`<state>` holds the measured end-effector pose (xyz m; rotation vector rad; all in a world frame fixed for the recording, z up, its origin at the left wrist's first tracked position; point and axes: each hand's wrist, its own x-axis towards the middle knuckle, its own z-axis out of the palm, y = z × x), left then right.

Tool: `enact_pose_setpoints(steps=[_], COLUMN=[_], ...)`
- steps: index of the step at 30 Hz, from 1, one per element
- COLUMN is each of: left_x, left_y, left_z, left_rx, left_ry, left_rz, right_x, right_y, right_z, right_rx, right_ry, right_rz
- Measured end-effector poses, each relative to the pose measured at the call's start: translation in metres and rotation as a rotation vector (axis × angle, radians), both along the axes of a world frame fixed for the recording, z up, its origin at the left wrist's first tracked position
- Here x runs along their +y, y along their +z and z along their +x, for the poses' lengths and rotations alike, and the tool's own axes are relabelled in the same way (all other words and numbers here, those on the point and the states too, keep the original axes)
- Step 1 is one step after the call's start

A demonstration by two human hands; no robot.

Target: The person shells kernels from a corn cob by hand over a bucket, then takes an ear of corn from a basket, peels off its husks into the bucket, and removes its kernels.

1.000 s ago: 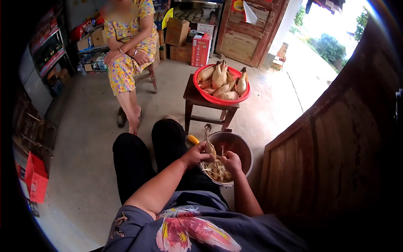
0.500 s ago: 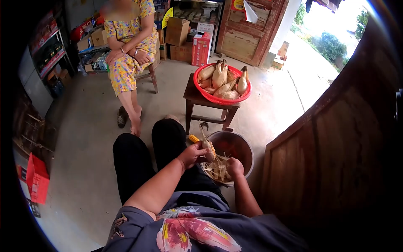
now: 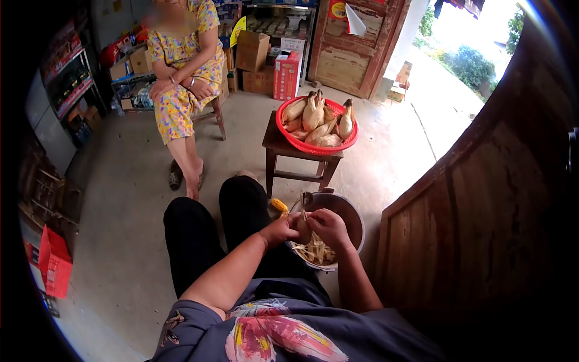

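Observation:
My left hand (image 3: 281,231) is wrapped round a partly husked corn cob (image 3: 304,224), its dry husk pointing up. My right hand (image 3: 329,228) is closed at the upper side of this cob, with the fingers pinching the husk; the exact grip is partly hidden. Both hands are over the near left part of a metal basin (image 3: 359,229). Loose pale husks (image 3: 318,251) lie in the basin below them. Just past my left hand, a bare yellow corn cob (image 3: 278,204) shows beside the basin.
A red basket (image 3: 354,140) of unhusked corn stands on a wooden stool (image 3: 272,140) ahead. Another person (image 3: 181,78) sits at the back left with crossed arms. A wooden door panel (image 3: 446,235) flanks me on the right. Cardboard boxes (image 3: 252,50) stand behind.
My right hand has risen from the husks in the basin to the cob in my left hand. The cob has turned, so its husk side now faces me and its yellow kernels are out of sight.

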<state>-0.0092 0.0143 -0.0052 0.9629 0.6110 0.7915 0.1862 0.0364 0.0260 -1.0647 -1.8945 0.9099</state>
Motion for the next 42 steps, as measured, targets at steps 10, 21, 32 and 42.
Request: enact_pose_setpoints(steps=[10,21,32,42], left_x=[-0.002,-0.001,0.002,-0.008], left_y=[-0.004,-0.012,0.003,0.015], left_z=[0.004,0.002,0.001,-0.001], left_rx=[0.097,0.123,0.018,0.010], left_ry=[0.080,0.080,0.181,0.143], left_rz=[0.047,0.083,-0.148,-0.190], right_x=[-0.002,-0.004,0.017,-0.004], right_y=[-0.002,0.003,-0.041,-0.080], right_z=[-0.006,-0.001,0.015,0.018], right_rx=[-0.171,-0.193,-0.020,-0.290], right_ry=[-0.128,-0.110,-0.204,-0.420], right_rz=[0.231,0.137,-0.157,-0.032])
